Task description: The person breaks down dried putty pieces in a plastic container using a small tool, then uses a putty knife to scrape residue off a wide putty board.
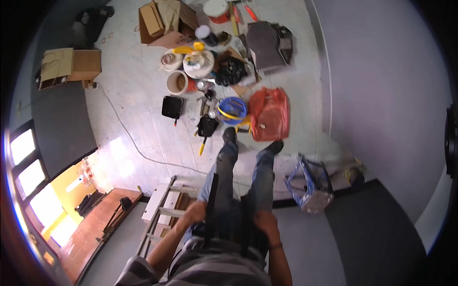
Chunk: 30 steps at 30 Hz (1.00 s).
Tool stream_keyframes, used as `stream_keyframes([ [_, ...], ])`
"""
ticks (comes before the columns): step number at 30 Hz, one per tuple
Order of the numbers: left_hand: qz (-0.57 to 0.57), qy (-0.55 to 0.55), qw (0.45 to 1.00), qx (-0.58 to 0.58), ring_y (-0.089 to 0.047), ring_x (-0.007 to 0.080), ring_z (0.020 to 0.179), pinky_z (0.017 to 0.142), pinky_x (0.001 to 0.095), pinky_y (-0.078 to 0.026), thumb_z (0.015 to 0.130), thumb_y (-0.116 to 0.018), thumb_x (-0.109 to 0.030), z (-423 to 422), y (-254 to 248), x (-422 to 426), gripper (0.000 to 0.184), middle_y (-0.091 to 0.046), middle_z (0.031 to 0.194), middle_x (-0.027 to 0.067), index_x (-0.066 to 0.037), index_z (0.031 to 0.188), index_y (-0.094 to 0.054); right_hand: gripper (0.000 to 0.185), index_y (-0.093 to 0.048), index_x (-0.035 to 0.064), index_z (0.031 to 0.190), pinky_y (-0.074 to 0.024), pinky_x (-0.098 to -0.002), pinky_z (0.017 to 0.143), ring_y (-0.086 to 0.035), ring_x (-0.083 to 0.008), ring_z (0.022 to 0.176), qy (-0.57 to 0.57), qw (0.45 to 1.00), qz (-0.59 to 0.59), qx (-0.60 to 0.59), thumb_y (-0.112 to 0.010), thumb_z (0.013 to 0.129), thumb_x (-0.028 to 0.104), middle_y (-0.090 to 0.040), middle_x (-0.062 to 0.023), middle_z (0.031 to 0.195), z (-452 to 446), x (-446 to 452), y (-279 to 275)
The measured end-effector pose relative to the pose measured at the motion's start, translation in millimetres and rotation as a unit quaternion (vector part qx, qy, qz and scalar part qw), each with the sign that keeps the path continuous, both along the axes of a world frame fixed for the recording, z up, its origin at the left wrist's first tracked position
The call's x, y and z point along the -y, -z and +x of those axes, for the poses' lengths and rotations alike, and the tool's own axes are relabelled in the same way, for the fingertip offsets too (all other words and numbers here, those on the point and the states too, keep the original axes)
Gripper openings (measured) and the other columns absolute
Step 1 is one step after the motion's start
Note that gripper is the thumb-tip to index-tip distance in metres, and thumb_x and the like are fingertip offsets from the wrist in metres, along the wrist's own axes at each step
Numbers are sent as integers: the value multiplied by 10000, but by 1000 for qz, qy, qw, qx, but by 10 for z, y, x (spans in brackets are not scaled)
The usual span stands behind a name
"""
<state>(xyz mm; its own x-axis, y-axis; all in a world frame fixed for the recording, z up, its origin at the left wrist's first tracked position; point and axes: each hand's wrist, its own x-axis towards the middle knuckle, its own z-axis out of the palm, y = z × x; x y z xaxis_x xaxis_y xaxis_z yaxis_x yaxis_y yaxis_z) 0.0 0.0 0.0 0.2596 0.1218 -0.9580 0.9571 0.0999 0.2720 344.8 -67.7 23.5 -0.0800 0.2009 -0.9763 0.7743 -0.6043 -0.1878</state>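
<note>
My left hand [194,213] is at my left thigh, its fingers closed against the jeans [224,174] beside a dangling black strap [211,205]. Whatever it grips, if anything, is hidden. At the right hip is my right hand [266,222], blurred, its fingers turned in toward the dark cloth and hard to make out. Beyond my shoes stand a blue bucket [232,110] with a yellow handle and a red plastic bag [270,114]. A black paint tray [172,107] and a yellow-handled tool [203,145] lie left of them.
A metal ladder [160,214] and white drawers [159,202] are close on my left. To the right is a blue-stained stool [310,183]. A cable [129,128] crosses the tiles. Farther off are a white bucket [177,83], a cardboard box [167,21] and a grey backpack [266,45].
</note>
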Motion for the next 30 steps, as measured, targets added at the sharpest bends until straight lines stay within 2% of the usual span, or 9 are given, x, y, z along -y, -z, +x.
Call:
stream_keyframes([
  [2,-61,-33,995,69,-714,444,932,811,528,-573,842,-608,-193,347,-735,24,219,-718,919,272,-36,919,-741,372,-776,73,958,-555,-531,865,-705,-430,985,55,998,-15,-39,-610,917,403,-743,-222,974,193,358,-665],
  [4,31,-41,998,21,-710,450,948,819,531,-571,851,-619,-211,73,-106,-1085,234,-718,920,271,-28,942,-732,388,-775,72,962,-552,-532,860,-703,-435,981,44,987,74,-134,-612,924,422,-742,-223,977,-110,-783,785],
  [6,-22,-22,999,-34,-711,433,897,783,536,-562,885,-668,-241,350,-10,-924,208,-703,866,244,-39,926,-698,417,-771,71,978,-546,-541,847,-702,-445,950,60,987,-55,-136,-620,940,458,-738,-231,984,226,-381,755],
  [8,206,-58,976,52,-700,401,813,733,533,-547,927,-710,-276,371,750,-1214,210,-672,804,187,-76,893,-657,401,-737,66,985,-551,-536,816,-707,-441,922,32,998,58,-12,-623,966,450,-732,-229,938,490,-782,1575],
  [12,340,-117,932,51,-682,351,707,645,481,-538,937,-745,-263,828,1974,-1757,215,-645,749,121,-94,866,-632,285,-646,26,1014,-534,-543,747,-680,-446,836,11,942,308,136,-624,1006,311,-697,-205,884,986,-1864,3457],
  [15,418,-118,897,79,-678,314,616,556,416,-527,901,-787,-226,917,2684,-1902,215,-668,732,100,-81,865,-632,280,-644,49,1027,-541,-465,726,-710,-365,848,21,854,510,100,-628,1029,329,-728,-163,907,940,-2908,4878],
  [20,528,-120,822,177,-589,259,469,473,392,-468,840,-769,-106,926,3344,-2059,146,-661,673,70,-67,811,-631,566,-681,22,1161,-564,-433,801,-733,-354,891,173,871,445,-112,-671,959,551,-749,-176,1003,429,-4339,6705],
  [26,643,-60,737,201,-557,154,456,461,315,-411,872,-753,-206,691,3899,-1646,153,-620,622,-7,-100,817,-659,922,-680,-34,1116,-572,-433,835,-744,-385,932,126,866,483,-26,-688,779,824,-746,-215,925,-269,-5009,6988],
  [30,719,-64,668,184,-548,131,474,491,304,-404,902,-738,-263,673,4194,-1561,176,-586,606,-31,-126,824,-661,382,-677,64,977,-543,-520,780,-709,-429,920,124,828,544,-55,-654,979,446,-737,-228,914,-630,-5211,7080],
])
